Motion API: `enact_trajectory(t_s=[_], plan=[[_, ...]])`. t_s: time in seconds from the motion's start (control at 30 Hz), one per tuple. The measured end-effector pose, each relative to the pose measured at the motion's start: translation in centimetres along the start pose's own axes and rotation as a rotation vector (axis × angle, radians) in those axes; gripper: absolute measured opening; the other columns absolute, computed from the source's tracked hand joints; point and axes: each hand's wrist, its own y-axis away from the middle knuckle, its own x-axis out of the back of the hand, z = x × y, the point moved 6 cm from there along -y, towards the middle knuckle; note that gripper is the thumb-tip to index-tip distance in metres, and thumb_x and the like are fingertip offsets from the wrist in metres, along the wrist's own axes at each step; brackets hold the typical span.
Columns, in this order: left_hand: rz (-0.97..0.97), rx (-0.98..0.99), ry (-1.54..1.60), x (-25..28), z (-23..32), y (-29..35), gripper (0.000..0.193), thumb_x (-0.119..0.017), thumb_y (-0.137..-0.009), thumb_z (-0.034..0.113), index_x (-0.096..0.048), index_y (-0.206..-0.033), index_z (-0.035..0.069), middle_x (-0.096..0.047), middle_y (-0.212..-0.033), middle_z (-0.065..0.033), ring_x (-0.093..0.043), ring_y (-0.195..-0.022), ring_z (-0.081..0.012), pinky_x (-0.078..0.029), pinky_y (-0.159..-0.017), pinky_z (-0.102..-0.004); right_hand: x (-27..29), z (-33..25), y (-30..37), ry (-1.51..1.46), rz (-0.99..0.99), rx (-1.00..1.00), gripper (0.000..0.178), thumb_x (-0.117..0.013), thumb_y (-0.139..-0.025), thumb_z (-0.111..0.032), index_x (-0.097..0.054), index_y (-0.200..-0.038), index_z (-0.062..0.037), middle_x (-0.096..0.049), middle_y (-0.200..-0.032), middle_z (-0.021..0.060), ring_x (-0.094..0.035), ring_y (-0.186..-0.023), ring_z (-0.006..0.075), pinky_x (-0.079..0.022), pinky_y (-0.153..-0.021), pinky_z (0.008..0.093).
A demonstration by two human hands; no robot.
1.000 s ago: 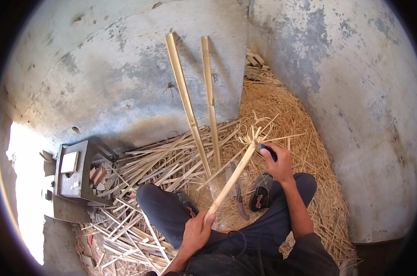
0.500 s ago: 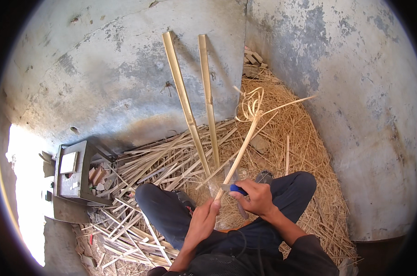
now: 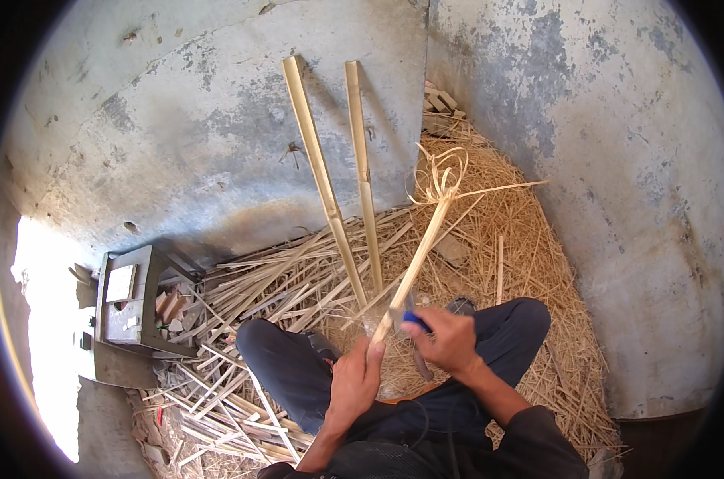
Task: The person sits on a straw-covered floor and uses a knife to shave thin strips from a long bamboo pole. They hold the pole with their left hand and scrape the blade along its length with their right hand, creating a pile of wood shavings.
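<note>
My left hand [image 3: 357, 375] is closed round the near end of a pale bamboo strip [image 3: 422, 243]. The strip slants up and away to the right, and thin curled shavings [image 3: 441, 177] cluster at its far end. In my right hand [image 3: 448, 342] is a knife [image 3: 417, 321] with a blue handle. Its blade lies against the strip a little above my left hand; motion and the angle partly obscure the blade. Between my legs, below the knife, part of a curved dark object [image 3: 422, 366] shows, and I cannot tell what it is.
Two long split bamboo lengths [image 3: 322, 180] lean on the grey wall [image 3: 218, 120] ahead. Loose strips [image 3: 274, 275] pile up at the left, and fine shavings [image 3: 529, 263] heap at the right. A small wooden stand [image 3: 130, 295] lies at far left. My bent legs [image 3: 286, 371] flank the work.
The knife and my right hand have shifted slightly along the strip and to the right. The curled shavings at the far end have changed shape. My left hand keeps its hold.
</note>
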Motion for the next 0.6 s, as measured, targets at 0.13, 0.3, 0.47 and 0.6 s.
enact_trajectory(t_s=[0.13, 0.3, 0.47, 0.6], plan=[[-0.056, 0.035, -0.034, -0.3, -1.0, 1.2, 0.036, -0.056, -0.116, 0.033, -0.060, -0.105, -0.001, -0.066, -0.077, -0.0319, -0.066, -0.081, -0.0572, -0.046, -0.072, -0.0630, 2.3, 3.6, -2.3, 0.061, 0.151, -0.079, 0.034, -0.076, -0.104, -0.037, -0.081, -0.111, -0.0051, -0.079, -0.089, 0.0127, -0.078, -0.075, 0.0311, -0.059, -0.064, 0.0401], [-0.146, 0.137, -0.037, -0.7, -2.9, 3.4, 0.039, -0.058, -0.115, 0.037, -0.061, -0.105, -0.001, -0.065, -0.075, -0.0301, -0.068, -0.080, -0.0550, -0.048, -0.072, -0.0613, 4.9, 8.7, -4.5, 0.086, 0.173, -0.152, 0.036, -0.074, -0.106, -0.038, -0.080, -0.110, -0.0029, -0.079, -0.090, 0.0158, -0.078, -0.076, 0.0304, -0.058, -0.067, 0.0398], [-0.051, 0.064, -0.063, 0.0, -2.9, 2.6, 0.037, -0.063, -0.113, 0.036, -0.068, -0.107, 0.000, -0.067, -0.076, -0.0286, -0.070, -0.078, -0.0517, -0.051, -0.071, -0.0575, 3.3, 7.6, -2.9, -0.004, 0.088, -0.128, 0.036, -0.075, -0.105, -0.038, -0.079, -0.108, -0.0023, -0.078, -0.091, 0.0154, -0.078, -0.077, 0.0305, -0.059, -0.067, 0.0401], [0.053, -0.047, -0.055, 0.4, -1.6, 1.0, 0.032, -0.068, -0.110, 0.031, -0.070, -0.110, 0.000, -0.070, -0.079, -0.0278, -0.070, -0.075, -0.0510, -0.052, -0.067, -0.0551, 0.7, 3.8, -0.4, -0.074, -0.002, -0.020, 0.036, -0.078, -0.103, -0.039, -0.079, -0.107, -0.0038, -0.079, -0.092, 0.0125, -0.078, -0.075, 0.0313, -0.060, -0.065, 0.0396]])
